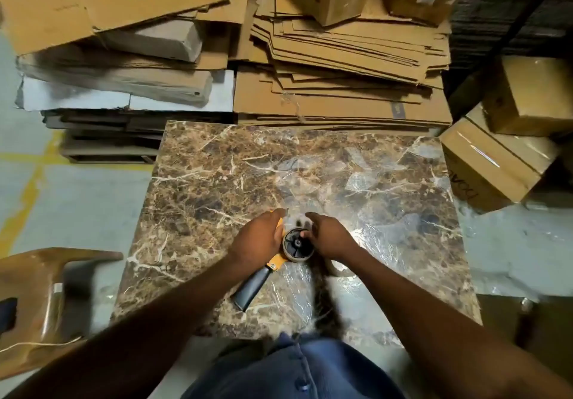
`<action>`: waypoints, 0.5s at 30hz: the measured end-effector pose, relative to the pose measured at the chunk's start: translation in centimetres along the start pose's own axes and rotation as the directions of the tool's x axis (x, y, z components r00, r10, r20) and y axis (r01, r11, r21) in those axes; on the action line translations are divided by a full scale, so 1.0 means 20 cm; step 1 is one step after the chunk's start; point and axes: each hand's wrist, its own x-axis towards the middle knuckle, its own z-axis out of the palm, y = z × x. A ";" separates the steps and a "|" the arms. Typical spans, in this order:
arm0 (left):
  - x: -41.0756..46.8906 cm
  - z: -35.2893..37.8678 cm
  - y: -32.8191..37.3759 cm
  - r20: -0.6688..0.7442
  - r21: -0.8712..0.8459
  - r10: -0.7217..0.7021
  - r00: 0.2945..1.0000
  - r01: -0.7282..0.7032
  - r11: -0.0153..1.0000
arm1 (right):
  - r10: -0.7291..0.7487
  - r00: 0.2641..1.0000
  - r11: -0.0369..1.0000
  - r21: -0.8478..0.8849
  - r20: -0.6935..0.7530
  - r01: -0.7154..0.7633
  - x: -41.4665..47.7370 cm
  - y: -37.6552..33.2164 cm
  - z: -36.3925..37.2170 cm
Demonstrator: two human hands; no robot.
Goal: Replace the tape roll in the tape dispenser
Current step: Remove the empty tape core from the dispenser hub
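Left hand (pixel 259 237) gripping tape dispenser (pixel 279 259), right hand (pixel 330 237) beside roll (pixel 298 245)

The table (pixel 217 187) is brown marble, mottled dark and tan with white veins and a glossy sheen. At its 6 o'clock edge, the tape dispenser (pixel 276 263) has a yellow-orange frame, a black spoked hub and a dark blue-grey handle. At 12 o'clock, the flattened cardboard (pixel 341 88) is plain tan. The floor (pixel 77 200) is pale grey with yellow lines. The shirt (pixel 297 370) is blue.
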 end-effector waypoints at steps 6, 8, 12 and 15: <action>0.06 0.19 0.02 0.056 -0.274 -0.244 0.968 0.250 0.929 | 0.176 0.984 0.945 0.287 -0.043 -0.156 0.00 0.04 0.08; 0.10 0.22 0.04 0.136 -0.269 -0.242 0.961 0.271 0.924 | 0.184 0.983 0.939 0.297 -0.008 -0.173 0.03 0.04 0.06; 0.17 0.22 0.02 0.278 -0.275 -0.306 0.910 0.381 0.883 | 0.212 0.974 0.947 0.229 0.082 -0.225 0.08 0.06 0.01; 0.20 0.20 -0.01 0.353 -0.330 -0.296 0.887 0.414 0.848 | 0.229 0.969 0.937 0.250 0.093 -0.246 0.10 0.08 0.01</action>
